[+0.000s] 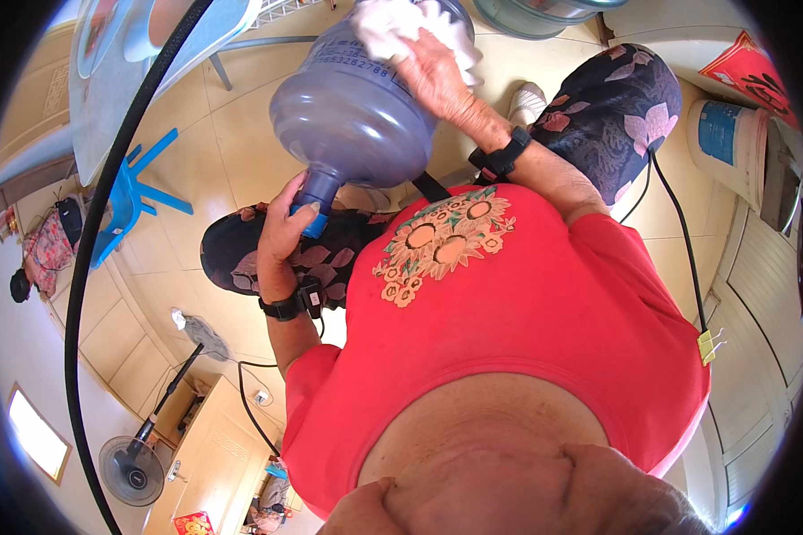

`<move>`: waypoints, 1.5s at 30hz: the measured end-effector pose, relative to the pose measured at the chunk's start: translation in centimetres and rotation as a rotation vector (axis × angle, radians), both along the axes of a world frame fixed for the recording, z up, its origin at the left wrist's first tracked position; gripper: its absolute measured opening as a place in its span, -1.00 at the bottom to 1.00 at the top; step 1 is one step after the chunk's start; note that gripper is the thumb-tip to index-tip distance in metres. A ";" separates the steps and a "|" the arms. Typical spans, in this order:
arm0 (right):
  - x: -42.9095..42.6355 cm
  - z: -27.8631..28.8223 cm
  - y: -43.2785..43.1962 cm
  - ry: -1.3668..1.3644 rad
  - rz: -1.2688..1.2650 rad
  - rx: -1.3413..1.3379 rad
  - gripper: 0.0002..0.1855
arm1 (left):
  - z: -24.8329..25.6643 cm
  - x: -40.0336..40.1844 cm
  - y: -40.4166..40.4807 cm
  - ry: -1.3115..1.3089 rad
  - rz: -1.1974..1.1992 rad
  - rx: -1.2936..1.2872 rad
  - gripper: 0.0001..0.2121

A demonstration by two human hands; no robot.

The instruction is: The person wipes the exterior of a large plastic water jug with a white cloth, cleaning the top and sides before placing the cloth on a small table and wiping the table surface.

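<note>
A large translucent blue-purple water-cooler bottle (354, 127) lies tilted between the knees, its neck pointing down and left towards me. My left hand (284, 224) is wrapped round the neck, with the thumb next to the blue cap (316, 226). Over the bottle's far part, my right hand (435, 77) presses a crumpled white cloth (388, 30) against its side. The cloth hides some of the fingers and part of the bottle. Printed writing runs round the bottle's body. Both wrists wear black straps.
Another large bottle (542, 17) stands beyond the right knee. A blue plastic stool (124, 200) and a pale translucent chair or table part (174, 60) are at left. White buckets (729, 150) stand at right. A standing fan (132, 468) is at lower left; a black cable (83, 267) crosses the left side.
</note>
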State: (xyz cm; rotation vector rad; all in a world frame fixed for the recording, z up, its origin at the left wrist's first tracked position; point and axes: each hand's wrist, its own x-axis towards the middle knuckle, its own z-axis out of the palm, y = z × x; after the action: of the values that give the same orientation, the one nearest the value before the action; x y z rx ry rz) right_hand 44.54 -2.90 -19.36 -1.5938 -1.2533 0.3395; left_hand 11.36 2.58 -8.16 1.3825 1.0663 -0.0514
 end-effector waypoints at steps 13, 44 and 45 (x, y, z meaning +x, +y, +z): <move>-2.6 7.0 -1.7 -0.175 0.283 -0.096 -0.32 | -0.5 -0.8 -0.2 -0.094 0.058 -0.058 -0.37; -0.3 8.2 -1.8 -0.101 0.319 0.087 -0.38 | -3.7 2.9 -2.6 -0.094 0.072 -0.411 -0.63; -0.2 8.4 -2.1 -0.103 0.314 0.085 -0.38 | -3.2 3.0 -2.7 -0.096 0.068 -0.412 -0.63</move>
State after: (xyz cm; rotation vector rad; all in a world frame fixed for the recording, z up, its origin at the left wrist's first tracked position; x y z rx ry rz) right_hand 44.32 -5.00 -10.95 -1.3559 -1.5820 0.3980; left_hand 14.37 -0.17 -11.37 0.9680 0.9578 -0.1455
